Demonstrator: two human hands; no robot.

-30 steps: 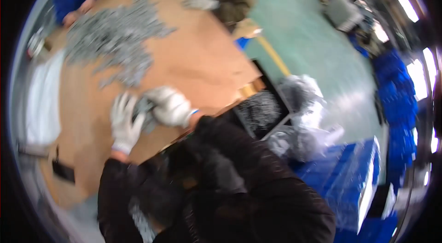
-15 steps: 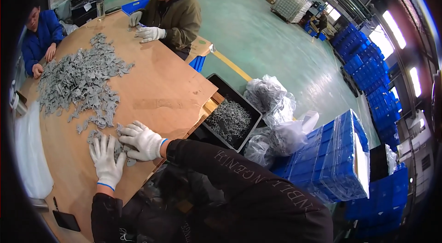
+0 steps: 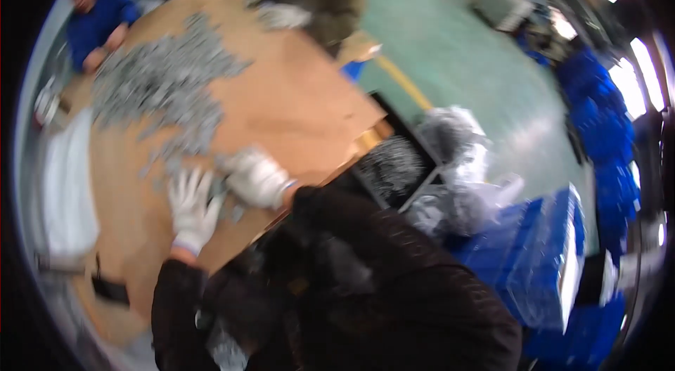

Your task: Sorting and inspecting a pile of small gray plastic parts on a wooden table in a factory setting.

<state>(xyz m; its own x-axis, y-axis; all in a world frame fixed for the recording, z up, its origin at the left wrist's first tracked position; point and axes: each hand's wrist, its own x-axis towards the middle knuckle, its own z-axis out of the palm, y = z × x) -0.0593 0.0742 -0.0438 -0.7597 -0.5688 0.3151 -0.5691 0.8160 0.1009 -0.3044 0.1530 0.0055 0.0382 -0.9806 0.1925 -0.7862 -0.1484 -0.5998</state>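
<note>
My left hand (image 3: 190, 208), in a white knit glove, lies flat on the brown tabletop (image 3: 281, 83) with its fingers spread. Close by on its right is my right hand (image 3: 257, 178), gloved the same way; motion blur hides what its fingers do. Several small grey parts (image 3: 219, 188) show between the two hands, and my left thumb is near them. Beyond my fingertips spreads a large loose heap of thin grey parts (image 3: 165, 72), whose exact shape is too smeared to make out.
Two co-workers (image 3: 98, 16) are at the table's far side, one wearing white gloves. Right of the table stands a black bin (image 3: 430, 178) of grey pieces, then clear plastic bags (image 3: 453, 139) and wrapped blue crates (image 3: 520, 244). White plastic sheeting (image 3: 70, 188) lies along the left edge.
The whole view has shifted and blurred, so the table sits further right and higher. My right hand has drawn slightly away from the left, exposing grey parts between them.
</note>
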